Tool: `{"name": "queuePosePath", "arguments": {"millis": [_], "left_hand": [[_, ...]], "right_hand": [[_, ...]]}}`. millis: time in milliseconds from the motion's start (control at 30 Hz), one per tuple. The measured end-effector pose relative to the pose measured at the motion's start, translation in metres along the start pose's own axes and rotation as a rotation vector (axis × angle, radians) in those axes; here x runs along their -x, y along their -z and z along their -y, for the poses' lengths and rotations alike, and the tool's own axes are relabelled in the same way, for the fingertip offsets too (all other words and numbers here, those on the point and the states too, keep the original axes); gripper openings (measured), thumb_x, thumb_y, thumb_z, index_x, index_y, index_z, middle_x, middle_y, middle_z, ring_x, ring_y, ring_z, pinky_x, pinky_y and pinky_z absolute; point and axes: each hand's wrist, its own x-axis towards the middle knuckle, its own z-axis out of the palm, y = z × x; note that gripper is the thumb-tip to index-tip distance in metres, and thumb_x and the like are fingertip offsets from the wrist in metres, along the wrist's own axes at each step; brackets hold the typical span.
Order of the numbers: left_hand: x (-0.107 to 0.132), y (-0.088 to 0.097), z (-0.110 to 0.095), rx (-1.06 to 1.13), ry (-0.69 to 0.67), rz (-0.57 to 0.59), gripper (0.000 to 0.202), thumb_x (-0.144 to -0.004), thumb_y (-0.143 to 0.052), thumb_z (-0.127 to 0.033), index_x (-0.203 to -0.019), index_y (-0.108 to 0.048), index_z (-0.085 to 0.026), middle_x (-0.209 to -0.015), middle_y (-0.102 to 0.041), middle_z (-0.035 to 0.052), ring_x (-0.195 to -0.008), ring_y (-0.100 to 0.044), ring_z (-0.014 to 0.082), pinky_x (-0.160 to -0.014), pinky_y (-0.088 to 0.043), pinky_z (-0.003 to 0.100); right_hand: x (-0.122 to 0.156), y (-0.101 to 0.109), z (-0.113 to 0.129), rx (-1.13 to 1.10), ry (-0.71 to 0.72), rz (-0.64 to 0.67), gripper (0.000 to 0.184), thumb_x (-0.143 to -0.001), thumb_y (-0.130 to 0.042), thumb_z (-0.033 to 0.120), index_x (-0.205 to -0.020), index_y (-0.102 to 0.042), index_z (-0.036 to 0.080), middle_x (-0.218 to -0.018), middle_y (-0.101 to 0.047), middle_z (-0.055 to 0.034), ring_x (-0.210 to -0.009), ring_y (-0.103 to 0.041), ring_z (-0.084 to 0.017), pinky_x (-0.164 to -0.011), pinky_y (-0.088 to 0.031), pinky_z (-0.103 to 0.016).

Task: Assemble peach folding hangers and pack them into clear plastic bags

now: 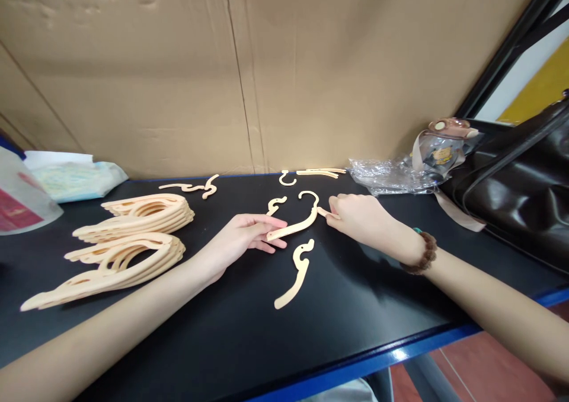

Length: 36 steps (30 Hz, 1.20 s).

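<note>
A cream plastic clothes hanger (291, 230) with a curved hook is held between my two hands over the dark table. My left hand (242, 236) pinches the tip of its left arm between thumb and fingers. At the other side my right hand (360, 215) is closed around the right arm, hiding most of it. Just below lies a loose curved hanger arm (299, 274). Another loose piece (276, 204) sits behind my left fingers, partly covered by them.
Folded hangers are stacked in two piles, a rear pile (146, 217) and a front pile (115, 265). Along the back lie a hanger part (195, 186), a small hook (288, 181) and thin strips (320, 172). Clear plastic wrap (386, 176) and a black bag (511, 182) stand right.
</note>
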Motion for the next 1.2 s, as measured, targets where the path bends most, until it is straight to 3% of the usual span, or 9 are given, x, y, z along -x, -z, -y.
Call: {"name": "queuePosePath", "arguments": {"millis": [367, 767, 933, 1033, 1200], "left_hand": [[0.0, 0.001, 0.001, -0.048, -0.023, 0.028, 0.021, -0.083, -0.059, -0.024, -0.097, -0.072, -0.016, -0.096, -0.074, 0.0062, -0.088, -0.07, 0.0197, -0.076, -0.055, 0.027], [0.002, 0.0, -0.001, -0.052, -0.013, 0.024, 0.024, -0.084, -0.058, -0.026, -0.101, -0.069, -0.015, -0.097, -0.073, 0.0076, -0.089, -0.07, 0.0198, -0.076, -0.055, 0.027], [0.002, -0.003, -0.002, -0.026, -0.038, 0.03, 0.03, -0.086, -0.053, -0.029, -0.108, -0.067, -0.015, -0.107, -0.07, 0.0088, -0.09, -0.07, 0.0216, -0.074, -0.055, 0.029], [0.002, -0.006, 0.001, -0.027, -0.09, 0.054, 0.033, -0.088, -0.052, -0.035, -0.109, -0.067, -0.015, -0.108, -0.071, 0.009, -0.091, -0.07, 0.0217, -0.073, -0.055, 0.028], [0.003, -0.01, 0.006, -0.099, -0.182, 0.081, 0.035, -0.089, -0.055, -0.042, -0.109, -0.067, -0.017, -0.095, -0.075, 0.0062, -0.089, -0.069, 0.0193, -0.075, -0.054, 0.027]], "right_hand": [[0.0, -0.001, -0.001, -0.004, 0.009, -0.009, 0.023, -0.09, -0.043, 0.026, -0.08, -0.059, 0.014, -0.076, -0.065, -0.0077, -0.068, -0.064, -0.02, -0.05, -0.024, -0.028], [0.002, 0.002, 0.0, 0.008, 0.011, 0.014, 0.023, -0.092, -0.042, 0.026, -0.084, -0.06, 0.014, -0.08, -0.066, -0.0091, -0.072, -0.065, -0.023, -0.052, -0.031, -0.028], [0.007, 0.001, 0.005, 0.072, 0.035, -0.097, 0.022, -0.092, -0.043, 0.023, -0.083, -0.06, 0.013, -0.082, -0.064, -0.0121, -0.077, -0.062, -0.026, -0.056, -0.035, -0.03], [0.008, 0.002, 0.009, 0.036, 0.138, -0.236, 0.021, -0.092, -0.043, 0.018, -0.096, -0.062, 0.011, -0.091, -0.063, -0.0123, -0.085, -0.058, -0.027, -0.067, -0.041, -0.034], [0.005, 0.005, 0.013, -0.192, 0.562, -0.277, 0.031, -0.087, -0.042, 0.003, -0.108, -0.063, 0.015, -0.108, -0.062, -0.0093, -0.1, -0.052, -0.021, -0.092, -0.038, -0.036]]}}
